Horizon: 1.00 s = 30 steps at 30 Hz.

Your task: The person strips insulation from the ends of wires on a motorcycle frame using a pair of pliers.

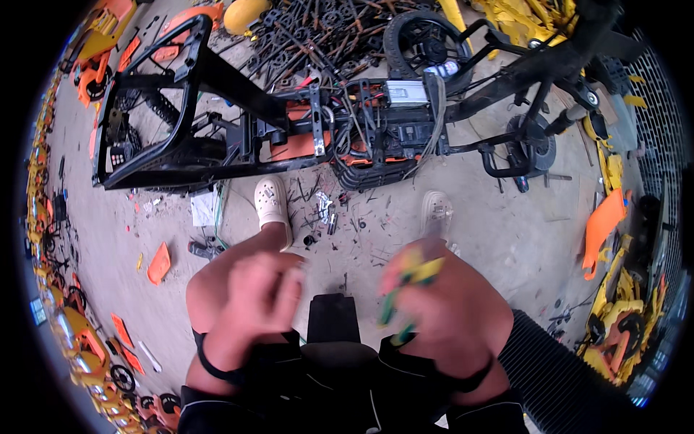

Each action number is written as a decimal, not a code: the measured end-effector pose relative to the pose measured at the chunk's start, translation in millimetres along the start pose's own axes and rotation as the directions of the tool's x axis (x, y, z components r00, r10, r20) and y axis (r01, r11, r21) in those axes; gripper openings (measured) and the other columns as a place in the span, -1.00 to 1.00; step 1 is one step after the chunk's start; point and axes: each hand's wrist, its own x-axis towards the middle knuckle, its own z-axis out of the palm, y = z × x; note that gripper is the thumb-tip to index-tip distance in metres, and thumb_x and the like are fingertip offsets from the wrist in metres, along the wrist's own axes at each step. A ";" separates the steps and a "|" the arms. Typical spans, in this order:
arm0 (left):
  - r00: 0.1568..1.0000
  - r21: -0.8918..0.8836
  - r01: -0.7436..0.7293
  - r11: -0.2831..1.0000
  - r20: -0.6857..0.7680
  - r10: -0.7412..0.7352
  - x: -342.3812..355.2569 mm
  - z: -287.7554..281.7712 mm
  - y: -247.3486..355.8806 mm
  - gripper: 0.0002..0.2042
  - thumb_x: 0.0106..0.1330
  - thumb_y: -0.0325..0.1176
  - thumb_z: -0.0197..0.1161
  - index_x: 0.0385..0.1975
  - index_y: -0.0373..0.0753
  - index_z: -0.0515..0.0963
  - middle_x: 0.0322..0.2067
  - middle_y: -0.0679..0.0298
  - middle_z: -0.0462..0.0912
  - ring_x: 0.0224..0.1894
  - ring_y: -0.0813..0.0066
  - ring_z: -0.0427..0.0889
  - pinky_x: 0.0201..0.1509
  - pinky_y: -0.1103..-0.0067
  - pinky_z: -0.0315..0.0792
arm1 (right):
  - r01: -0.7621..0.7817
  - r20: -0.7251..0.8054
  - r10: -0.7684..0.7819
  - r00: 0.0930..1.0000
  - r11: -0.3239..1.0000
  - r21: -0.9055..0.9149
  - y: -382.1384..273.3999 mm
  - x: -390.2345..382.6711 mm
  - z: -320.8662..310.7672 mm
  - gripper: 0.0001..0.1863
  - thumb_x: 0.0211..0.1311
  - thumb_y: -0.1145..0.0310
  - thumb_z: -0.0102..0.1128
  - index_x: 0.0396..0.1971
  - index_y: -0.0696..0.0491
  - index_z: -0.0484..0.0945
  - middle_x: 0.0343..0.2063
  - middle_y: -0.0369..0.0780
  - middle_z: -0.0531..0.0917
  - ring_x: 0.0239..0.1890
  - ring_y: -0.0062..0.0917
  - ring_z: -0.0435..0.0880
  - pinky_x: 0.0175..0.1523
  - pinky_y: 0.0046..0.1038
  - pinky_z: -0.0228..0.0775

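My left hand (262,298) is raised over my left thigh, its fingers curled in and smeared by motion. Whether anything small sits in those fingers cannot be made out. Above the other thigh, my right hand (428,304) is closed on a blurred green-and-yellow hand tool (421,270), whose exact kind is unclear. Both hands are apart from the black scooter frame (235,88), which lies across the floor beyond my feet. Its middle is open, showing loose cables (438,108) and a silver box-shaped module (406,92).
Under me is a black seat (334,318). A dark tool with a grip (204,249), an orange panel piece (158,263) and scattered screws lie on the floor. Behind the frame is a heap of dark metal parts (307,40). Yellow and orange panels (603,224) line the right side.
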 end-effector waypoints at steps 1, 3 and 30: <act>0.985 -0.171 0.125 0.977 -0.100 -0.143 -3.2 -2.1 -8.1 -0.92 0.31 -0.57 0.24 -0.25 -0.28 0.59 -0.37 0.20 0.70 -0.47 0.36 0.65 -0.31 0.48 0.53 | 0.008 -0.097 0.003 0.995 0.993 0.114 0.1 -1.3 -27.8 -0.72 -0.07 0.66 0.00 -0.31 0.10 0.51 -0.31 -0.25 0.57 -0.20 -0.51 0.56 -0.04 -0.42 0.43; 0.968 -0.251 0.036 0.967 -0.233 -0.096 -5.5 -5.1 -13.3 -0.91 0.35 -0.56 0.23 -0.20 -0.28 0.59 -0.40 0.21 0.68 -0.49 0.41 0.61 -0.34 0.52 0.48 | 0.194 -0.335 0.004 0.942 0.809 0.555 8.0 6.8 -42.4 -0.58 -0.15 0.70 -0.08 -0.19 0.12 0.49 -0.30 -0.22 0.56 -0.21 -0.45 0.56 -0.02 -0.39 0.43; 0.992 -0.096 0.081 0.992 -0.094 -0.090 33.7 52.8 11.8 -0.89 0.33 -0.51 0.39 -0.22 -0.29 0.62 -0.45 0.16 0.73 -0.42 0.22 0.75 -0.34 0.44 0.58 | -0.194 0.231 0.205 0.951 0.979 -0.069 26.9 40.0 24.5 -0.38 0.24 0.59 0.20 0.33 0.14 0.33 -0.17 -0.23 0.62 -0.23 -0.60 0.59 -0.14 -0.44 0.50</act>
